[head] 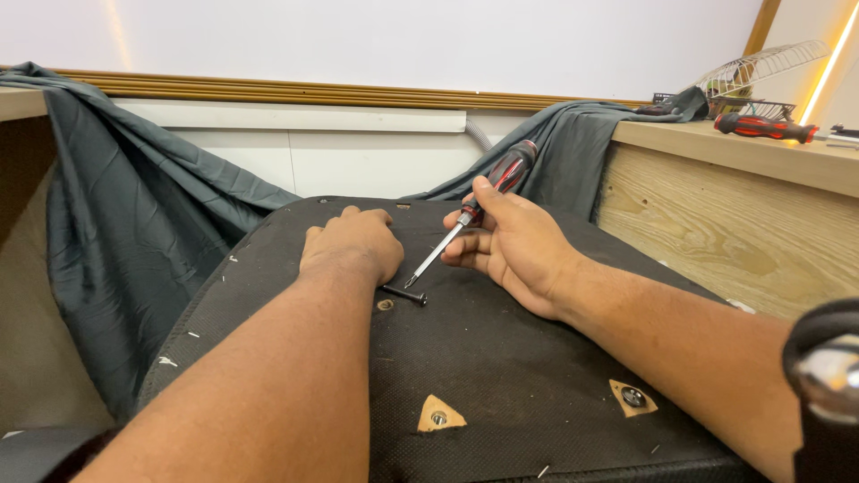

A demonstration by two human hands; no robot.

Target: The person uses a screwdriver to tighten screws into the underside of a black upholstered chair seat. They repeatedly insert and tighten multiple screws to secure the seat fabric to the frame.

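My right hand (510, 246) grips a screwdriver (483, 197) with a red and black handle, its shaft slanting down to the left. The tip rests near a black bolt (404, 294) lying on the black fabric-covered panel (501, 358). My left hand (352, 241) is curled in a loose fist, knuckles pressing on the panel just left of the bolt; it holds nothing that I can see. A small hole (385, 305) shows in the fabric below the bolt. Two cut-outs in the fabric expose wood and metal fittings (438, 417) (633, 397).
A grey cloth (134, 241) drapes over the left and behind the panel. A wooden bench (734, 206) stands at the right with another red screwdriver (763, 128) and a wire fan guard (761, 67) on it. A black and chrome part (828, 376) sits at the right edge.
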